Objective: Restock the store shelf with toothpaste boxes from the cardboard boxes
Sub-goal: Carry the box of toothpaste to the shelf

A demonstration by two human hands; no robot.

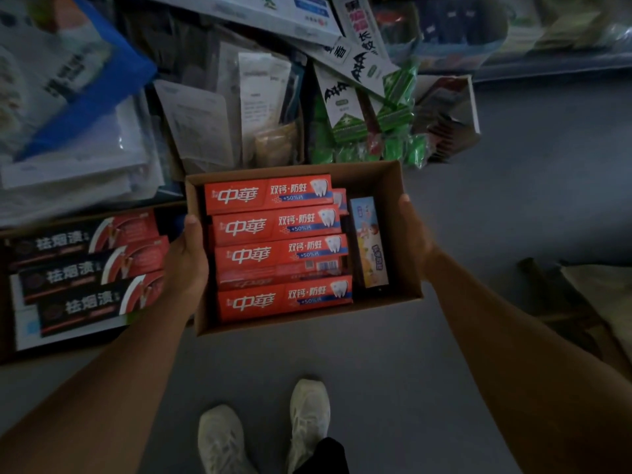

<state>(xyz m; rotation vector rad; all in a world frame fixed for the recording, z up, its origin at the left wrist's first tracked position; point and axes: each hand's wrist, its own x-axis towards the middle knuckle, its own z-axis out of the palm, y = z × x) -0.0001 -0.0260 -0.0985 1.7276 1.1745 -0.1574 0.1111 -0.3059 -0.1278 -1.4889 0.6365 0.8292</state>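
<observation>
Head view: I see both hands holding an open cardboard box of toothpaste above the floor.

Nearest me, two pale shoes (263, 429) stand on the grey floor (393, 371). Above them my left hand (186, 265) grips the left wall of the cardboard box (402, 213), thumb hooked over the rim, while the right hand (415, 236) clasps the right wall (its fingers are hidden behind the card). Inside lie red toothpaste boxes (282, 254) stacked flat in rows, with one pale children's toothpaste box (369, 242) along the right side. Just left, a second carton (7, 302) holds black toothpaste boxes (85, 273). Farther off, packaged goods are heaped up, among them green packets (398, 114) and white bat-printed boxes (342, 100).
</observation>
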